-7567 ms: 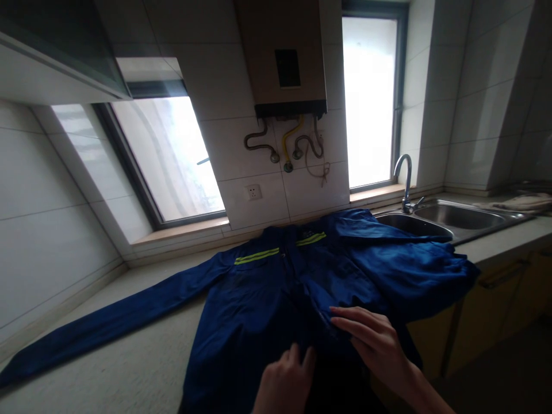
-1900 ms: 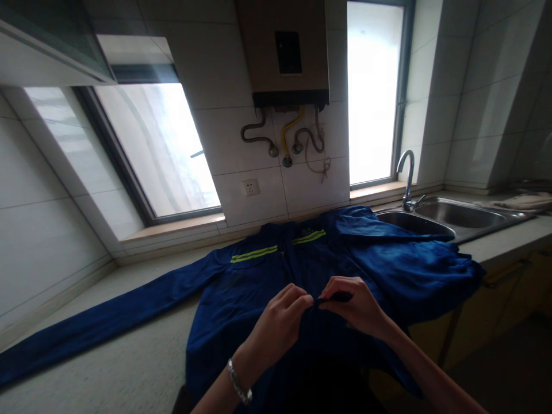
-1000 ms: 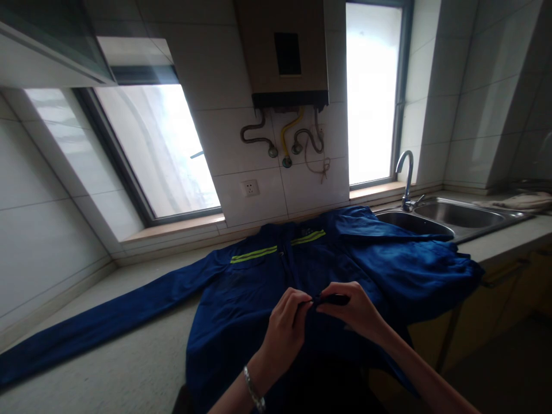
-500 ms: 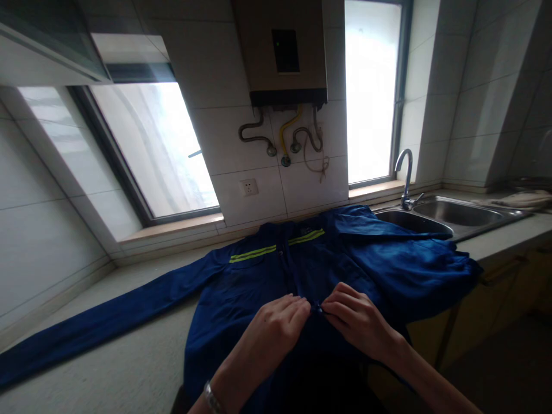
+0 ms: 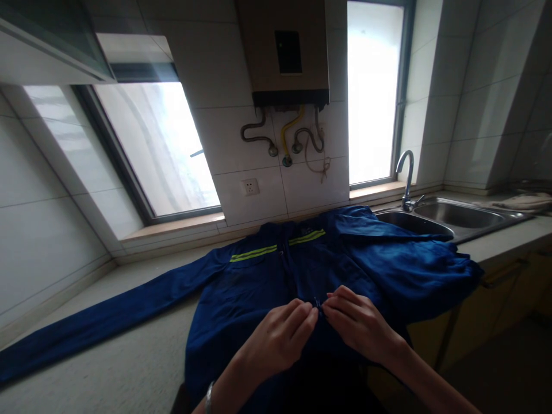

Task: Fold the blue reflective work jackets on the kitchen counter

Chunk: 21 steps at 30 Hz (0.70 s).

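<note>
A dark blue work jacket (image 5: 241,293) with yellow-green stripes across its chest lies spread on the counter, collar toward the wall. Its left-side sleeve stretches along the counter, while the right side is bunched near the sink. At the lower front opening, my left hand (image 5: 282,333) pinches one front edge of the jacket. My right hand (image 5: 357,319) pinches the facing edge close by. Between the fingertips shows a small zipper part (image 5: 318,302); its details are too small to make out. A bracelet circles my left wrist.
A double steel sink (image 5: 461,214) with a curved faucet (image 5: 406,178) is set in the counter (image 5: 116,351) at the right. A water heater (image 5: 284,52) with pipes hangs on the tiled wall. Folded cloth (image 5: 524,201) lies beyond the sink.
My left hand has shifted slightly right, with its fingers more curled. My right hand stays almost in place, still pinching. The jacket lies as before.
</note>
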### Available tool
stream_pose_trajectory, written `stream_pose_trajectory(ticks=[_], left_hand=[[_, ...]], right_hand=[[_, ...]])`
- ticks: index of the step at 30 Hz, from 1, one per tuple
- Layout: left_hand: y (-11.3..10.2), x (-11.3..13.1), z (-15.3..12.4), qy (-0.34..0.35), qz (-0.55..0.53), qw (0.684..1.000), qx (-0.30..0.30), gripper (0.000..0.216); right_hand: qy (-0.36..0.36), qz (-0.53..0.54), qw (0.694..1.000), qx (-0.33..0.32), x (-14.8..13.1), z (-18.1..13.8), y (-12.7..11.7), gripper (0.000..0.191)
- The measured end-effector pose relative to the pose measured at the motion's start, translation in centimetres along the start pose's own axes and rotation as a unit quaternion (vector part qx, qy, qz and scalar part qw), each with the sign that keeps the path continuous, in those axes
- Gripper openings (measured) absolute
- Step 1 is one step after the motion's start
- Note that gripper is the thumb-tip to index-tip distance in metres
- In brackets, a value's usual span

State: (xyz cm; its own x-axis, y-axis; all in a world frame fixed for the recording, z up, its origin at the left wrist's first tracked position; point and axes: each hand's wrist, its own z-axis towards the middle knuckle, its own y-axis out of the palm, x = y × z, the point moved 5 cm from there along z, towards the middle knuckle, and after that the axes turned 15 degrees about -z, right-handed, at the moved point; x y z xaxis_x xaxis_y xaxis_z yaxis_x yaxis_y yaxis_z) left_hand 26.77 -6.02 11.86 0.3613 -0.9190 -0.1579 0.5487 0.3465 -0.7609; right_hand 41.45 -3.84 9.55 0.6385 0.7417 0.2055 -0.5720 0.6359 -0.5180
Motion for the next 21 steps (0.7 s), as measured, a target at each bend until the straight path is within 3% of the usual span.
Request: stream_pose_trajectory(ticks=[8, 14, 21], left_hand=[[0.1, 0.2, 0.2, -0.015, -0.038, 0.999, 0.023, 0.026], [0.5, -0.5, 0.0, -0.048, -0.045, 0.997, -0.039, 0.019], [0.1, -1.1, 0.0, -0.096, 0.010, 0.994, -0.054, 0.016]], right_hand=[[0.012, 0.018, 1.000, -0.005, 0.3, -0.2, 0.2, 0.016], [0.053, 0.034, 0.998, 0.019, 0.6, -0.6, 0.5, 0.015], [0.075, 0.059, 0.995, 0.020, 0.2, -1.3, 0.6, 0.023]])
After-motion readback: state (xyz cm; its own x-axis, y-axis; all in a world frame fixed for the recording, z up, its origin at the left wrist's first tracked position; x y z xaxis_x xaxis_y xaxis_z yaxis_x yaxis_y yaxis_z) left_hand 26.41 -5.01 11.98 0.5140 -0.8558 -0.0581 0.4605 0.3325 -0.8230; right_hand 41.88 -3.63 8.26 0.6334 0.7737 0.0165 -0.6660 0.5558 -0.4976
